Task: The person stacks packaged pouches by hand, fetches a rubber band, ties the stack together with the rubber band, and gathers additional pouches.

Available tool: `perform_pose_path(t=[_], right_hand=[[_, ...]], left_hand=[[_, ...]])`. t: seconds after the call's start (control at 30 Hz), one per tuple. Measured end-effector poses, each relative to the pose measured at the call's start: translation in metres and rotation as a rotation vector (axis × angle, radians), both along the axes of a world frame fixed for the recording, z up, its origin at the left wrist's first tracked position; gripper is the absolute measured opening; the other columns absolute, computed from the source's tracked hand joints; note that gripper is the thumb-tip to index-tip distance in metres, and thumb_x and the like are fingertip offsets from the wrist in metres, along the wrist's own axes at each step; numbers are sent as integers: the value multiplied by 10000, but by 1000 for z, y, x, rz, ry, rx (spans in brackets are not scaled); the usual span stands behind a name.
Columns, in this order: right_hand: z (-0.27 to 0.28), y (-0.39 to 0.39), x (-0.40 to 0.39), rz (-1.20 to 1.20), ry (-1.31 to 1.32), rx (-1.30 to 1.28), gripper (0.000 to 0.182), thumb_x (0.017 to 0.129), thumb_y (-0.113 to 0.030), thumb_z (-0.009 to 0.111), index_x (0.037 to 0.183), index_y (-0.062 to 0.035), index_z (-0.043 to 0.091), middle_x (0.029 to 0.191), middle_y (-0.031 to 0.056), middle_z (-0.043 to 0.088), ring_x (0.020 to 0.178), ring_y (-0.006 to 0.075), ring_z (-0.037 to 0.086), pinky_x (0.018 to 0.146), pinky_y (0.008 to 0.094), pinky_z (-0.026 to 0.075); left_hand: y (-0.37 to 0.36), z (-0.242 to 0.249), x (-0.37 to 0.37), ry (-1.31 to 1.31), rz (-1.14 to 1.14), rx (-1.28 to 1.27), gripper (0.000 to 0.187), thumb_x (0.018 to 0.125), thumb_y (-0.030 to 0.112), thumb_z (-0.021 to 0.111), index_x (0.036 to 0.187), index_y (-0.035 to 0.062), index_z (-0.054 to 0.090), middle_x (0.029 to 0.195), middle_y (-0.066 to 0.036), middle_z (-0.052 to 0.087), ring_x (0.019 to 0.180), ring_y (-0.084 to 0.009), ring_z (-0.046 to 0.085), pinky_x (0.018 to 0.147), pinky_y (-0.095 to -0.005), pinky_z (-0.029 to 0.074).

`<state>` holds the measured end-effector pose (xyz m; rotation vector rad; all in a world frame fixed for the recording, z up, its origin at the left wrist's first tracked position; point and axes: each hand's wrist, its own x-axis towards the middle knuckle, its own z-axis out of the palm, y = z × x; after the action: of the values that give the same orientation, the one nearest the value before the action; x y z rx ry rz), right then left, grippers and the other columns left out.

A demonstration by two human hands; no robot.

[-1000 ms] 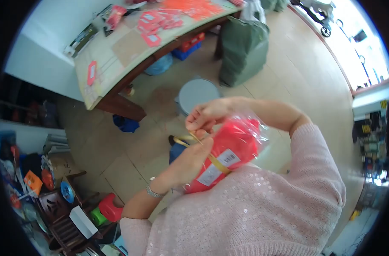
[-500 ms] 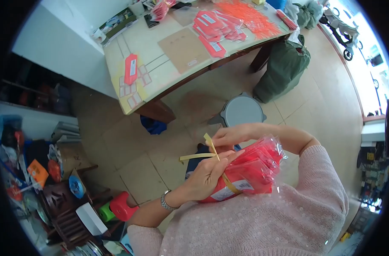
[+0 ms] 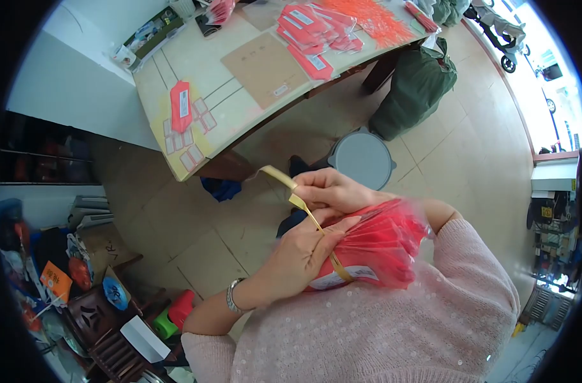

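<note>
A bundle of red packets in clear plastic sleeves (image 3: 383, 246) is held against my chest. A thin yellow strip (image 3: 339, 268) runs around the bundle, with its loose ends sticking out to the upper left. My left hand (image 3: 303, 252), with a watch at the wrist, grips the left side of the bundle, its fingers lying over the strip and packets. Just beyond it, my right hand (image 3: 329, 191) is closed in a pinch on a loose end of the strip. Part of the right fingers is hidden behind the left hand and the bundle.
Ahead stands a table (image 3: 240, 124) with red packets (image 3: 313, 29), a brown cardboard sheet (image 3: 265, 70) and orange-red strands (image 3: 374, 19). A grey round stool (image 3: 364, 159) and a dark green sack (image 3: 415, 89) are on the floor. A wooden chair (image 3: 115, 338) is at lower left.
My right hand has pulled the strip end up and to the left. The packets fan out more around the band, and the view has shifted slightly.
</note>
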<state>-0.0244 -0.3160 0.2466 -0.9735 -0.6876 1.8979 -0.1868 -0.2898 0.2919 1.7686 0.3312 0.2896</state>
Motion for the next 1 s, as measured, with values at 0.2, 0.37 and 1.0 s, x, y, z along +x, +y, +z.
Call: perform_pose_path(t=[0.2,0.37,1.0], right_hand=[[-14,17,21,-438,-238,340,168,924,-190,522,862,-39,559,700,-53,454,592,2,368,522,169,314],[-9,83,71,-248,-558,944,143,866,-125,579,801,1,593,1076,89,504,962,147,480,803,280,397],[26,228,251,151,-535,982,105,851,-88,576,836,15,571,738,110,558,680,269,551,599,332,423]], left_hand=[[37,-34,9,70,217,-325,246,907,173,509,1035,-16,602,945,-86,617,829,-144,578,740,-268,459],[83,-42,50,-34,130,-899,216,880,188,573,935,-16,613,860,-22,614,781,-64,542,705,-231,457],[190,-40,222,-176,327,-772,342,976,234,386,751,11,514,771,-30,541,751,-104,504,711,-235,419]])
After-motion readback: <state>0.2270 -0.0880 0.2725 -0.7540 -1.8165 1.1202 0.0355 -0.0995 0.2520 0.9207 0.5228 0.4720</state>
